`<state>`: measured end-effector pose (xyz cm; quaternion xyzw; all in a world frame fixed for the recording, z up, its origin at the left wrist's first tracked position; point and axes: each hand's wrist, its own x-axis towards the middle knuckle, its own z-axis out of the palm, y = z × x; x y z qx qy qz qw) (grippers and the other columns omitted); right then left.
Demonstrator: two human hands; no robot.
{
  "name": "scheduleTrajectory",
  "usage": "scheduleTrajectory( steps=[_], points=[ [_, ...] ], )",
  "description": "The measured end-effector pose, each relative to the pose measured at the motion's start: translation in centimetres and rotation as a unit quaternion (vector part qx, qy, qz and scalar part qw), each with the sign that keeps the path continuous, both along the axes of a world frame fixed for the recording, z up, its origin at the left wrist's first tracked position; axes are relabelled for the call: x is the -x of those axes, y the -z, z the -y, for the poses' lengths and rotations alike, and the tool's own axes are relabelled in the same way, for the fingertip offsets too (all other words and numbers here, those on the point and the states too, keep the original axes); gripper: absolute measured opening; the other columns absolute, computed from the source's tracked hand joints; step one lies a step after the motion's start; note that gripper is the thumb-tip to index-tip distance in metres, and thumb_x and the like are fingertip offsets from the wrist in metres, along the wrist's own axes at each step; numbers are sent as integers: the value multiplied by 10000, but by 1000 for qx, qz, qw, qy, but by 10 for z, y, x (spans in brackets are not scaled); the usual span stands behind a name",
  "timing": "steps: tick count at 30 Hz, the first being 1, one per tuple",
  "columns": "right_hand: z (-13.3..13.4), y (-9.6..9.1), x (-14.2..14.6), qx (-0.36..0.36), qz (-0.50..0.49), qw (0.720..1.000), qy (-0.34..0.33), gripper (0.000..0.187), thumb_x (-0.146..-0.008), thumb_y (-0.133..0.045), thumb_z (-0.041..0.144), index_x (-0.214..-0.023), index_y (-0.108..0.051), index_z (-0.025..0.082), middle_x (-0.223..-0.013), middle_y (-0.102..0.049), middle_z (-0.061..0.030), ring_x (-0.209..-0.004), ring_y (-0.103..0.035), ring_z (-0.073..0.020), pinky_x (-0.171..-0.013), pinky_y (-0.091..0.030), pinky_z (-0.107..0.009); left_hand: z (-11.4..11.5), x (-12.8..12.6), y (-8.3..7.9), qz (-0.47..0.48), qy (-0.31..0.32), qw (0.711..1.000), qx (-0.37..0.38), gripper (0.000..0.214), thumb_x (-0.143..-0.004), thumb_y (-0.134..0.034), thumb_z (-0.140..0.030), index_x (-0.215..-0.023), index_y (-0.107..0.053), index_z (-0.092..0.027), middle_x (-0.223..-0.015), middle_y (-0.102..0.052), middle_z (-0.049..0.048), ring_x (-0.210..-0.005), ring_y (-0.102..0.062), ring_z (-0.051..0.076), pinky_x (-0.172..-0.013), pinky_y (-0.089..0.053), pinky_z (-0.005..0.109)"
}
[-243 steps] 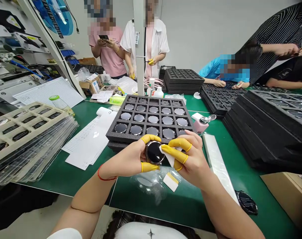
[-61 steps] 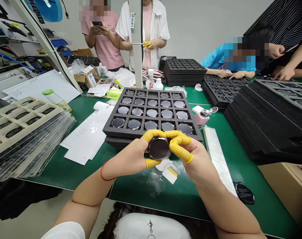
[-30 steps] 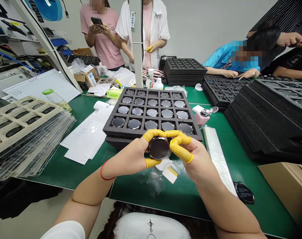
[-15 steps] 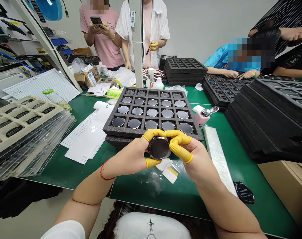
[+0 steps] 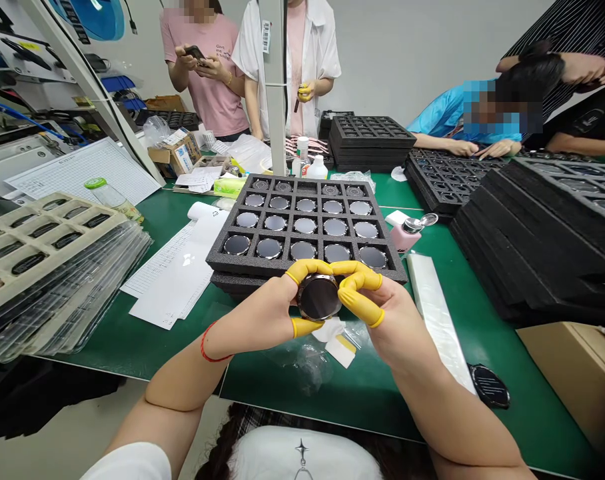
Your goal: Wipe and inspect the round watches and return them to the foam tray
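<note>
Both of my hands hold a round black watch head (image 5: 319, 297) with a glossy dark face, just in front of a black foam tray (image 5: 302, 265). My left hand (image 5: 252, 317) and my right hand (image 5: 387, 320) grip its rim from either side, with yellow finger cots on several fingertips. The tray's cells hold several similar round glossy discs. Below my hands, a white wipe (image 5: 330, 329) and a small label strip (image 5: 343, 351) lie on the green mat, touching neither hand.
Loose papers (image 5: 167, 280) lie left of the tray, beside stacked beige plastic trays (image 5: 47, 247). A pink dispenser bottle (image 5: 405, 235) stands to the right, near stacked black foam trays (image 5: 532, 260). Co-workers stand or lean at the far side of the bench.
Compared with the oldest frame, the white wipe has left my right hand and lies on the mat. Both hands now hold the watch head, nearly still over the last two seconds.
</note>
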<state>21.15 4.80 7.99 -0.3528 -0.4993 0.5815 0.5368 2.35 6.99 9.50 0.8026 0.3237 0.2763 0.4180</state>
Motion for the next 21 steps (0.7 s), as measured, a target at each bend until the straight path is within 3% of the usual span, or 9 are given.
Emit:
scheduleTrajectory(
  steps=[5,21],
  points=[
    [1,2,0,-7,10,1000,4,91,-800,-738,319,-763,-697,248,-1151,-664,-12,-988,-624,-179,-823,-540,-287,0,0,1,5,1,1000,2,518,-839,-673,-256,-1300,-437,-239,-1283,-574,50,-1049,-623,166,-882,-505,229],
    [3,-1,-1,-6,45,999,23,105,-788,-742,329,-770,-696,236,-1171,-659,-39,-1033,-625,-223,-848,-533,-348,2,-1,-1,14,-2,1000,7,529,-823,-680,-247,-1300,-452,-245,-1290,-566,63,-1042,-620,193,-864,-517,268]
  ],
)
